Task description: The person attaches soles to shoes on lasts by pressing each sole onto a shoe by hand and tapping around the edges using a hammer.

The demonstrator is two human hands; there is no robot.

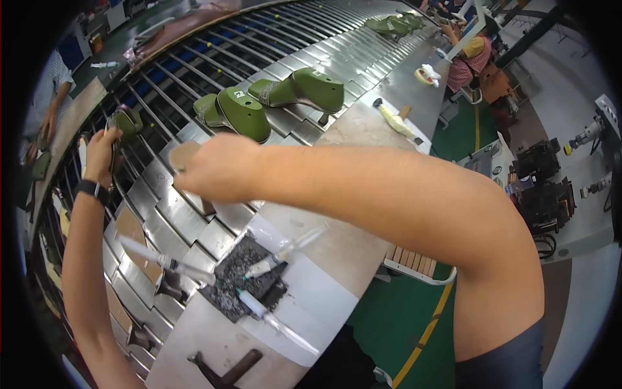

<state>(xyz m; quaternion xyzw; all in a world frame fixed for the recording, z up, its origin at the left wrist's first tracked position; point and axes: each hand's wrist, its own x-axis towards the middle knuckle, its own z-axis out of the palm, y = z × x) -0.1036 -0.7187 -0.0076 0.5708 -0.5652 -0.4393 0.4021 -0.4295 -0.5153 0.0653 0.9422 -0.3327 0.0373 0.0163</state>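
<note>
My left hand (101, 155), with a dark band on its wrist, is closed around a green shoe last (129, 124) above the rails at the far left. My right hand (223, 168) reaches across the metal slats, its fingers closed on a tan, sole-like piece (183, 155). Most of that piece is hidden by the hand. Beyond the right hand stand two more green shoe lasts, a nearer one (243, 117) and a farther one (304, 91), each with glittery strap material around its toe. Several syringes (262, 266) lie on a dark, crusted pad (236, 295) below my right forearm.
A hammer (240, 368) lies at the worktop's near edge. Heeled soles (170, 285) rest on the slatted conveyor (175, 214). A brush-like tool (392, 120) and a tape roll (426, 74) lie farther right. Co-workers are at the left (55, 97) and far right (476, 58).
</note>
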